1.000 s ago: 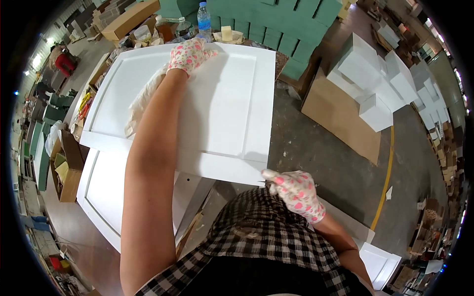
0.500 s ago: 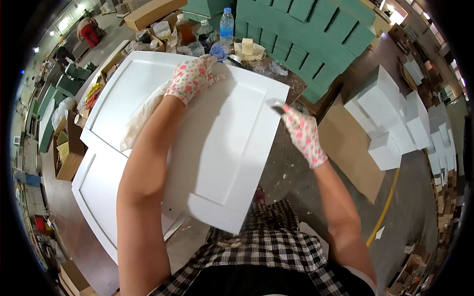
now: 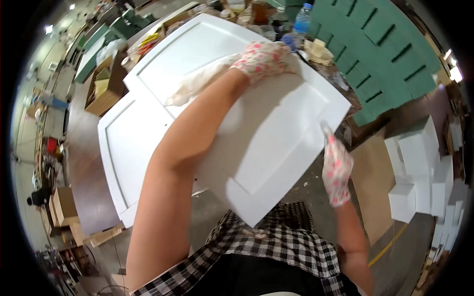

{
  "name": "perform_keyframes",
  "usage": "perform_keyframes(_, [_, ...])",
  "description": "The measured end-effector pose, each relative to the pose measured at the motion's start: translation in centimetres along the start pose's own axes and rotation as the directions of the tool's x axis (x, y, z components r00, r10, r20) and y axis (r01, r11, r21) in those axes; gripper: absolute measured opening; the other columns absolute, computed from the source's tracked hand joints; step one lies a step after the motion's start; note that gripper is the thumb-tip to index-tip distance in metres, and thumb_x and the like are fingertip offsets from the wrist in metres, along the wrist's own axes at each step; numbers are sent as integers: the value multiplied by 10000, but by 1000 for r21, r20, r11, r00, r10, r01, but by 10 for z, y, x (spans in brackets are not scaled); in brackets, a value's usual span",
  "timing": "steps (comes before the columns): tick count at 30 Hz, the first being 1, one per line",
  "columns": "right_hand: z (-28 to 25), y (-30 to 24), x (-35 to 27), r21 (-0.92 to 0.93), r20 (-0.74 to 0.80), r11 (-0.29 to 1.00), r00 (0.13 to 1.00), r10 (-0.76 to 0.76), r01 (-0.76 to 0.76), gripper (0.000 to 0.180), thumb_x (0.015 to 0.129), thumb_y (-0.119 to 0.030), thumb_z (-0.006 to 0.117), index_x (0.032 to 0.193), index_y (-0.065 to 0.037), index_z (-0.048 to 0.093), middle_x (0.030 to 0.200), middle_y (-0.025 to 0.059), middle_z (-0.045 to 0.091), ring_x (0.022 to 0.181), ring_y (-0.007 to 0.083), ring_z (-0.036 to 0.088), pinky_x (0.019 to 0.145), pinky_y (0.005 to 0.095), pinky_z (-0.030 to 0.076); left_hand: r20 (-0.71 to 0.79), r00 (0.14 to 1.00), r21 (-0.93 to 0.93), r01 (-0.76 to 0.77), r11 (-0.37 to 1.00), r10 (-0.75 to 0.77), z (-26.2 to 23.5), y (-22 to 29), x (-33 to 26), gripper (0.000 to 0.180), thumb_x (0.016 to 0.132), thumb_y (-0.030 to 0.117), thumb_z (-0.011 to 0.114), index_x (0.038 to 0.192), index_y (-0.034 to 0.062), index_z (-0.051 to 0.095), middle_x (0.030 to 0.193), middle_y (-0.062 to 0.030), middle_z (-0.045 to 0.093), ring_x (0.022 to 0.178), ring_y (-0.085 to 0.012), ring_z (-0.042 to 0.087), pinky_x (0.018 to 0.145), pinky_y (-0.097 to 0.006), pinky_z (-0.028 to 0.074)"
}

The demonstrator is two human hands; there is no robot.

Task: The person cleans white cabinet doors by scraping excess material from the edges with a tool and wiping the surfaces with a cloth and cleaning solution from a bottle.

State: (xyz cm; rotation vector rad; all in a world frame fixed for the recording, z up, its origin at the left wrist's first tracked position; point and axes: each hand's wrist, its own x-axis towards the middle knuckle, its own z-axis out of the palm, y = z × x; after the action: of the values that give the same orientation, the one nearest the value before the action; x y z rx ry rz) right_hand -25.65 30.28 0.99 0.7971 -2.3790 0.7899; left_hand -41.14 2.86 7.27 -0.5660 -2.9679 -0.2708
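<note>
A white framed panel (image 3: 276, 143) with a recessed middle lies tilted before me, overlapping another white panel (image 3: 133, 143) at the left. My left hand (image 3: 261, 60), in a floral glove, presses on its far part and is closed on a bunched off-white cloth (image 3: 200, 83) that trails to the left. My right hand (image 3: 337, 170), gloved alike, is closed at the right edge of the panel. From its fingers a small thin tool (image 3: 326, 129) like a scraper points onto the frame; motion blurs its tip, and its exact kind is unclear.
Behind the panel stand a water bottle (image 3: 302, 18), a blue cap-like thing (image 3: 288, 42) and a pale block (image 3: 318, 49) on a cloth. Green stacked blocks (image 3: 380, 39) rise at the far right. White boxes (image 3: 402, 202) and a brown board (image 3: 370, 197) lie right; a carton (image 3: 106, 89) sits left.
My view has turned, so the scene sits shifted and rotated. The right hand, with its tool, has stayed near the panel's right edge; the left hand still presses the cloth on the panel.
</note>
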Motion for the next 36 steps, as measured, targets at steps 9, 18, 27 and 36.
perform_keyframes(9, [-19, -139, -75, 186, 734, 947, 603, -311, 263, 250, 966, -210, 502, 1175, -156, 628, 591, -1, 458, 486, 131, 479, 422, 310, 389, 72, 988, 49, 130, 990, -134, -5, -2, -6, 576, 816, 575, 632, 1158, 112, 610, 1150, -103, 648, 1057, -323, 632, 846, -464, 510])
perform_keyframes(18, [-27, -160, -116, 469, 632, 339, 578, 516, -816, 296, 959, -200, 526, 1105, 21, 658, 805, 87, 669, 604, 103, 564, 459, 254, 388, 20, 997, 24, 70, 997, -71, -3, -7, -11, 582, 828, 593, 619, 1124, 92, 625, 1019, -136, 684, 967, -327, 662, 803, -448, 522])
perform_keyframes(27, [-20, -117, -85, 799, 235, 272, 694, 680, -537, 404, 990, -296, 531, 1262, 2, 554, 711, 18, 569, 564, 93, 499, 451, 214, 375, 185, 982, 112, 16, 994, -37, -5, -12, -6, 662, 851, 602, 571, 1293, 111, 532, 1355, -68, 520, 1104, -312, 607, 816, -456, 530])
perform_keyframes(36, [-31, 21, 28, 634, 10, 637, 828, 561, -439, 369, 1016, -134, 419, 1287, 106, 493, 911, 72, 619, 775, 118, 540, 735, 265, 469, 218, 973, 81, 65, 995, -81, -13, -10, -34, 755, 839, 610, 576, 1432, 166, 430, 1491, 2, 411, 1096, -287, 611, 903, -414, 494])
